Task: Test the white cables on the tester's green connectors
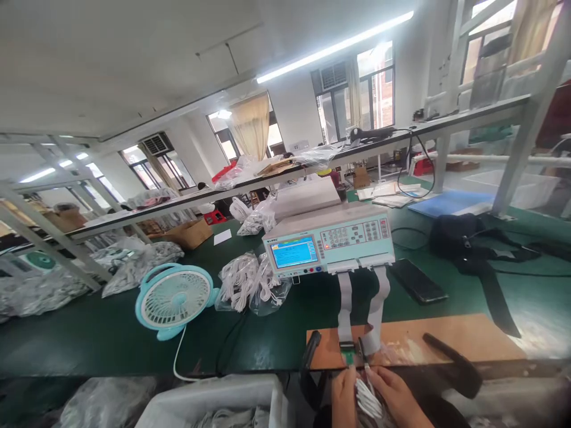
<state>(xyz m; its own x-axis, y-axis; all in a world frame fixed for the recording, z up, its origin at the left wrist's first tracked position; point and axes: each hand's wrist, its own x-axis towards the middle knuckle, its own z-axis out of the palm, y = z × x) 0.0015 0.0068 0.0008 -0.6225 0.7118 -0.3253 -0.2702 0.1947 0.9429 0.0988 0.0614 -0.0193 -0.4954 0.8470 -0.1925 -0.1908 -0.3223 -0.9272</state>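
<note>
At the bottom of the frame, right of centre, my left hand (343,393) and right hand (395,389) hold a bundled white cable (369,400), fingers pinched narrow. I seem to be joining its ends to the small green circuit board (349,357) below a flat grey ribbon cable (345,302); that calls for straight alignment. The bundle slants from upper left to lower right, ends apparently pointing up-frame, though blur hides the contact.

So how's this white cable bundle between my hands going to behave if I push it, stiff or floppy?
The white cable bundle will probably bend rather than stay stiff, since its strands look thin. Gathered side by side, they may shift as one clump. Being small, it's likely light.
</note>
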